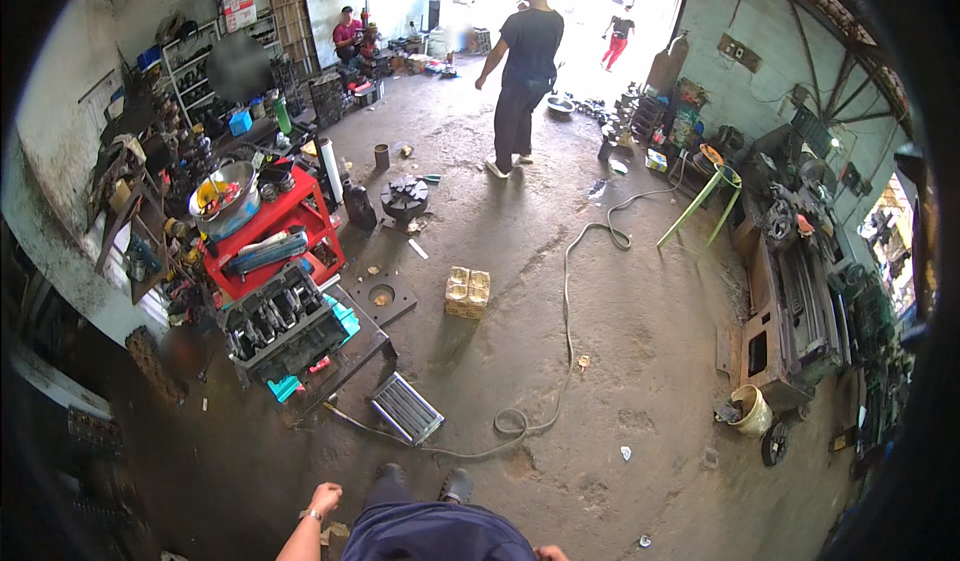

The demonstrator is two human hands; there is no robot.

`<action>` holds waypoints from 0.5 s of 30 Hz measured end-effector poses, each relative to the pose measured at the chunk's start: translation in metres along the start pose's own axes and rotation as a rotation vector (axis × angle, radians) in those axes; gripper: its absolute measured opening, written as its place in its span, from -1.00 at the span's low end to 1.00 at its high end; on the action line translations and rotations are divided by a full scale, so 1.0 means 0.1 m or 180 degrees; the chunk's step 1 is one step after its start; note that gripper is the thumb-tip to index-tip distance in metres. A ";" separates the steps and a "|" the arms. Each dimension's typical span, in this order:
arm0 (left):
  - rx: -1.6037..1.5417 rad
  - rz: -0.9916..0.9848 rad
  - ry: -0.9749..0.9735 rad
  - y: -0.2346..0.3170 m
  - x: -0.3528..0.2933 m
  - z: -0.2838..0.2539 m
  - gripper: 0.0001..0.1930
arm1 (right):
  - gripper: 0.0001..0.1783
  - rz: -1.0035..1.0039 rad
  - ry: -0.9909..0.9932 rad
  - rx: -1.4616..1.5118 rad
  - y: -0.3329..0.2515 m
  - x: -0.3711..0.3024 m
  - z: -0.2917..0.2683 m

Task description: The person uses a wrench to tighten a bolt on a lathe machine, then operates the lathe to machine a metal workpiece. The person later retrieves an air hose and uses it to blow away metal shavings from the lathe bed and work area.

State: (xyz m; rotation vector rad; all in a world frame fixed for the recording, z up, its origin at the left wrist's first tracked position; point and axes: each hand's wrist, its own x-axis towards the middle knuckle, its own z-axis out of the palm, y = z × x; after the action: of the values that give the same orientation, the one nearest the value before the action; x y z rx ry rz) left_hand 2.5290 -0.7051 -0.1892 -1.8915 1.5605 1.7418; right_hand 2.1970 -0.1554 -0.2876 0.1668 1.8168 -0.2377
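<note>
My left hand (325,499) hangs beside my dark shirt at the lower edge, a band on its wrist. Its fingers are loosely curled, and nothing shows in them. Only a sliver of my right hand (550,553) enters at the bottom edge, fingers hidden. Ahead of the left hand lies a slatted metal frame (408,408) on the floor. Beyond it, to the left, an engine block (280,316) rests on a dark low bench (350,361), with turquoise pieces (285,388) beside it. Neither hand touches any of these.
A grey hose (568,331) snakes over the dirty floor. A cardboard box (467,296) stands mid-floor. Left is a red tool cart (318,221); right are a green stand (690,206), machinery (765,336) and a bucket (750,411). A person (525,61) walks ahead; others are farther back.
</note>
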 end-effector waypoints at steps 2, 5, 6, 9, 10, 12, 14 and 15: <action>0.0600 0.0341 -0.0144 -0.45 0.14 -0.21 -0.87 | -0.48 0.0066 -0.0083 0.0174 0.23 -0.04 0.22; 0.1807 0.1311 -0.0304 -0.83 0.33 -0.23 -0.87 | -0.64 -0.0238 0.0035 0.0069 0.14 -0.22 0.39; 0.1849 0.1857 -0.0086 -0.83 0.39 -0.21 -0.86 | -0.68 -0.0446 0.0156 -0.0083 0.02 -0.31 0.41; 0.1213 0.0626 -0.0291 -0.57 0.55 -0.08 -0.69 | -0.73 -0.0498 0.0050 0.2077 -0.59 -0.64 0.29; 0.1165 0.0542 -0.0264 -0.40 0.65 -0.06 -0.66 | -0.70 -0.0783 -0.0003 0.2231 -0.90 -0.74 0.21; 0.0665 0.0683 -0.0204 -0.12 0.85 -0.01 -0.68 | -0.66 -0.1045 0.0208 0.2073 -1.53 -0.91 0.11; 0.0269 0.0249 -0.0249 0.05 1.23 0.03 -0.69 | -0.67 -0.1456 0.0186 0.1865 -2.08 -1.03 0.15; 0.0401 0.0105 -0.0184 0.07 1.47 0.07 -0.71 | -0.69 -0.1350 0.0409 0.1572 -2.31 -1.02 0.25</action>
State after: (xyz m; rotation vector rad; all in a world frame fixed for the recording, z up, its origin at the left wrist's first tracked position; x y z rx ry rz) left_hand 2.4892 -0.7878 -0.3046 -1.7512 1.6474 1.6530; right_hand 2.1918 -0.3841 -0.1777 0.1413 1.8776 -0.9964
